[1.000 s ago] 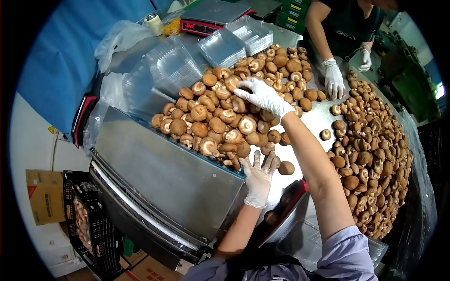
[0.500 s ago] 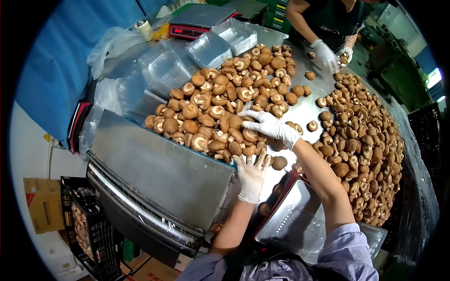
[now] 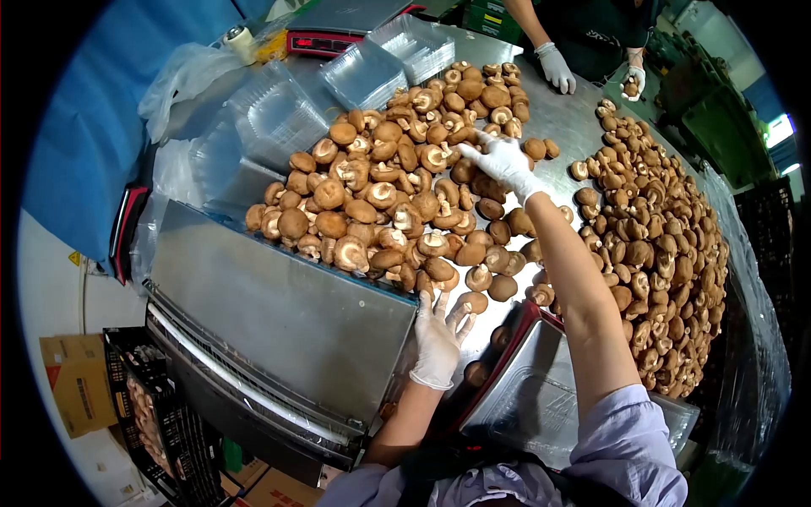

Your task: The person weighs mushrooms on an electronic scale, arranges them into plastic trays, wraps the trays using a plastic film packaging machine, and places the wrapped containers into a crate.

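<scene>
Steel table (image 3: pixel 568 114) beneath mushroom heap (image 3: pixel 383 195); over heap's right edge, right hand (image 3: pixel 507 165), visible fingers spread; against near edge, left hand (image 3: pixel 437 345), fingers wide. Apparently working through heap by touch; calls next for gentle fingertips.

At centre frame, the right hand (image 3: pixel 505 166) touched a mushroom heap (image 3: pixel 363 203), the left hand (image 3: pixel 437 345) at its lower edge; clear trays (image 3: pixel 283 118) stood stacked upper left.
</scene>
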`<state>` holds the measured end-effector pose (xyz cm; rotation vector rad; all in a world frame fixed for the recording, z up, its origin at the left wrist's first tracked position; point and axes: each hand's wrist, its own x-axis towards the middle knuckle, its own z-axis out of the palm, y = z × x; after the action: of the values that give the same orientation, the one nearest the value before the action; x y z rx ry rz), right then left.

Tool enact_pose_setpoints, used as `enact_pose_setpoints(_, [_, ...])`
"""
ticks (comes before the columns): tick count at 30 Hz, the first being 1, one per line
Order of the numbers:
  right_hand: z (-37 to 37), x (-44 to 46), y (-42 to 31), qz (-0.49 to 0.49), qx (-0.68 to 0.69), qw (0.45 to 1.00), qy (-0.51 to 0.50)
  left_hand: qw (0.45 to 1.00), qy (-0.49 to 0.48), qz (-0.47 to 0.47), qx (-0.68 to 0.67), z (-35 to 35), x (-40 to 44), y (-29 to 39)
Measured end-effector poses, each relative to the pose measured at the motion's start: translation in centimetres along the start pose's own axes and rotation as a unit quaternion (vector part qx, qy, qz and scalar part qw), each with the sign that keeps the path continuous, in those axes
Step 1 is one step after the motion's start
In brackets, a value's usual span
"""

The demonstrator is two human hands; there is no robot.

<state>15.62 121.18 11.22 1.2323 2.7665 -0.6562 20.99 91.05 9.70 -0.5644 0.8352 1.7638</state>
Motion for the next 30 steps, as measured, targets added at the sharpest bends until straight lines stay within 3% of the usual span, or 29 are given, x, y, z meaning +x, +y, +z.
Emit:
enact_pose_setpoints(4, [2.6,-3.3,-1.3,-0.082,-0.035,0.995,0.046,1.000,-0.028,0.011,-0.009,0.3,0.2,0.5])
enact_pose_setpoints(7, [0.4,-4.9,-2.1,-0.091,-0.016,0.994,-0.064,0.998,-0.049,0.007,-0.023,0.5,0.3,0.8])
enact_pose_setpoints(9, [0.9,-5.2,-2.3,-0.131,-0.011,0.989,-0.062,0.997,-0.063,-0.011,-0.044,0.3,0.7,0.7])
enact_pose_setpoints(13, [0.1,-5.8,-3.1,-0.062,0.063,0.987,-0.134,0.997,-0.054,-0.006,-0.053,-0.2,1.1,0.5])
enact_pose_setpoints(16, [0.5,-5.1,-1.8,-0.081,0.156,0.966,-0.191,0.997,-0.061,-0.001,-0.048,-0.8,0.9,-0.1])
enact_pose_setpoints(25, [1.5,-6.2,-2.9,-0.057,0.066,0.985,-0.151,0.993,-0.077,-0.052,-0.073,-0.8,1.2,0.2])
enact_pose_setpoints(29, [4.6,-4.4,1.4,-0.135,0.382,0.873,-0.273,0.988,-0.078,-0.072,-0.115,-0.3,0.6,0.2])
enact_pose_setpoints(30, [4.4,-4.8,1.4,-0.129,0.362,0.880,-0.280,0.988,-0.063,-0.076,-0.118,-0.2,0.5,0.2])
